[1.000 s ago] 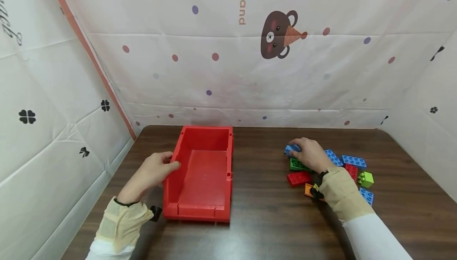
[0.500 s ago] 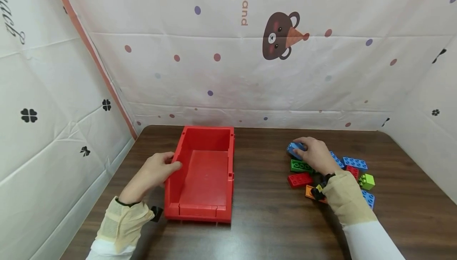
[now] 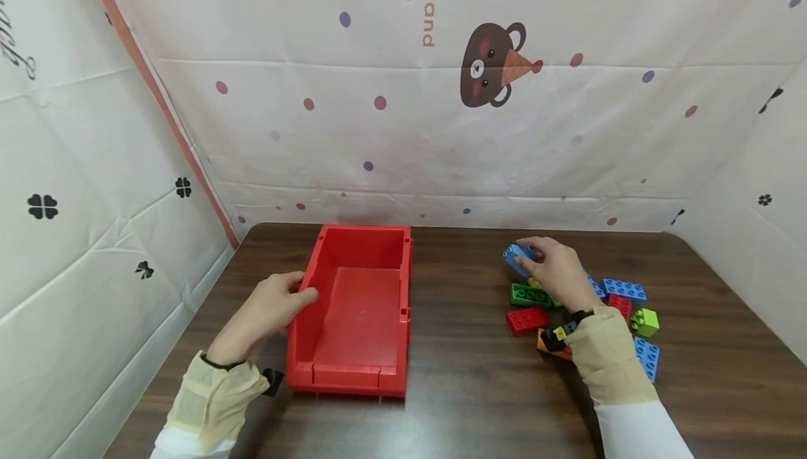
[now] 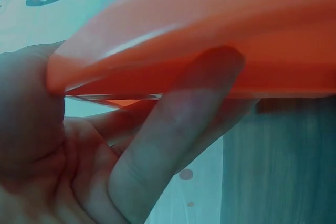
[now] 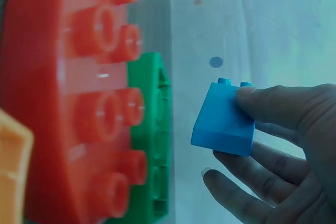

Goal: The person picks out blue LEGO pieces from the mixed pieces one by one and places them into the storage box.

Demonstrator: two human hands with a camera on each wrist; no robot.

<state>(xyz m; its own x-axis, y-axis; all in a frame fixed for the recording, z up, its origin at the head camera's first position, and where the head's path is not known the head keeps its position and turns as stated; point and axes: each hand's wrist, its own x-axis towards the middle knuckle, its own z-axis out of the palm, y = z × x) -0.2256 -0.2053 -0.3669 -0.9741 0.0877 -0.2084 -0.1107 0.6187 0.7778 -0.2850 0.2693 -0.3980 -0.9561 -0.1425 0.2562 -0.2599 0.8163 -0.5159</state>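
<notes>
My left hand (image 3: 267, 312) grips the left wall of a red plastic bin (image 3: 359, 319), thumb over the rim. In the left wrist view, its fingers (image 4: 173, 135) reach along the bin's wall. My right hand (image 3: 557, 273) pinches a blue toy building brick (image 3: 517, 258) between thumb and fingers at the back of a brick pile. The right wrist view shows that blue brick (image 5: 223, 121) with a sloped side and small studs, raised clear of the other bricks. Just in front of it lie a green brick (image 3: 529, 296) and a red brick (image 3: 527, 320).
Beside and beneath the right wrist lie an orange brick (image 3: 547, 344), a lime green brick (image 3: 645, 322) and several more, including a blue brick (image 3: 624, 290) and another blue brick (image 3: 646, 357). A patterned white sheet (image 3: 378, 144) stands behind the brown table (image 3: 460, 403).
My right hand has drawn the blue brick slightly up and back, tilting it, and a bit of yellow now shows below it. The left hand keeps its grip on the bin.
</notes>
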